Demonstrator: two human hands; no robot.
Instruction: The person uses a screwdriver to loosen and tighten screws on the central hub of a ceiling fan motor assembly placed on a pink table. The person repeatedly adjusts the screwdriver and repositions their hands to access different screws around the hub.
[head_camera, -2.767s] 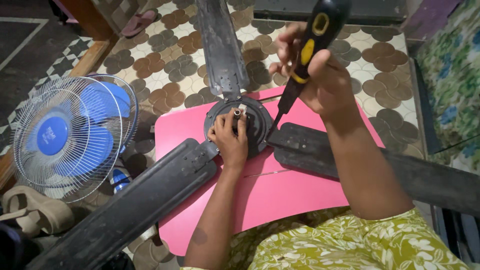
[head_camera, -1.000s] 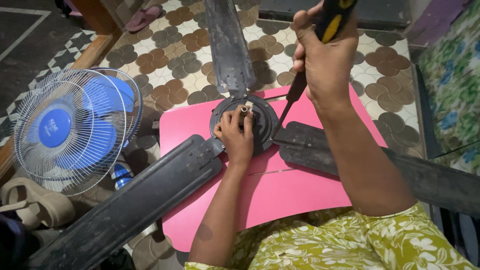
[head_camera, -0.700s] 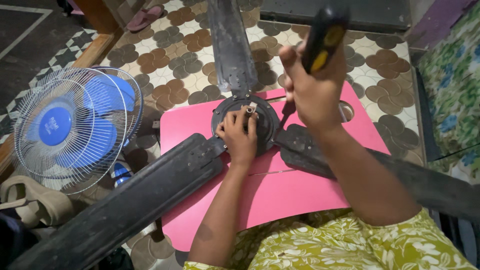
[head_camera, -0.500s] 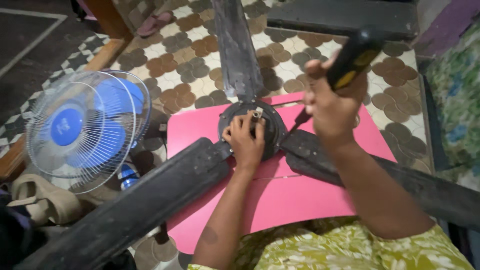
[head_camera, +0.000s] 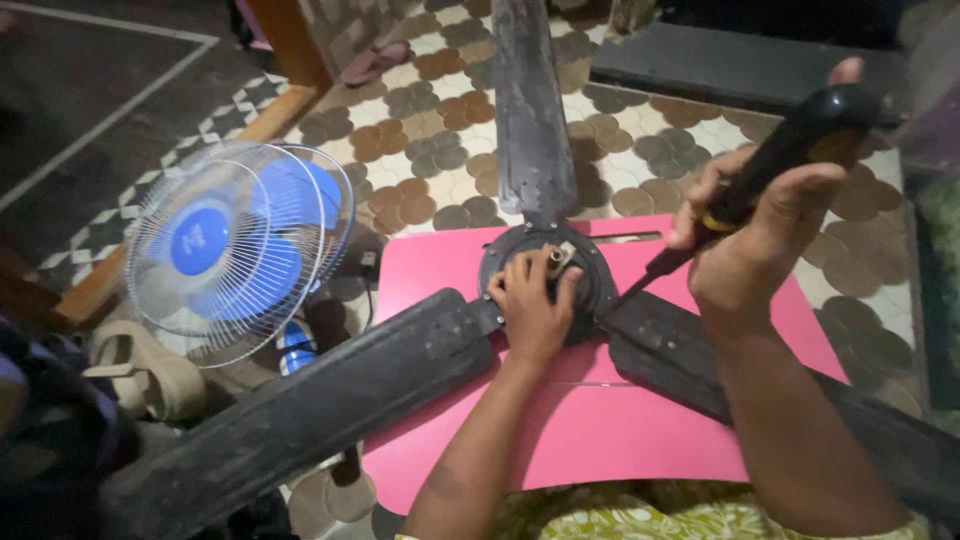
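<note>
The right hand (head_camera: 765, 245) gripped a screwdriver (head_camera: 775, 165), its tip hidden; the left hand (head_camera: 530, 305) clasped the fan hub (head_camera: 592, 275).

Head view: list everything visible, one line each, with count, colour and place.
ceiling fan: one, dark hub with three dusty black blades, lying on the pink board
pink board: one, pink, on the floor under the fan
screwdriver: one, black handle with yellow band, tip at the hub's right edge
table fan: one, blue blades in white cage, left
sandals: pair, pinkish, top centre
tiled floor: brown and cream pattern
left hand: on the hub
right hand: grips the screwdriver
</note>
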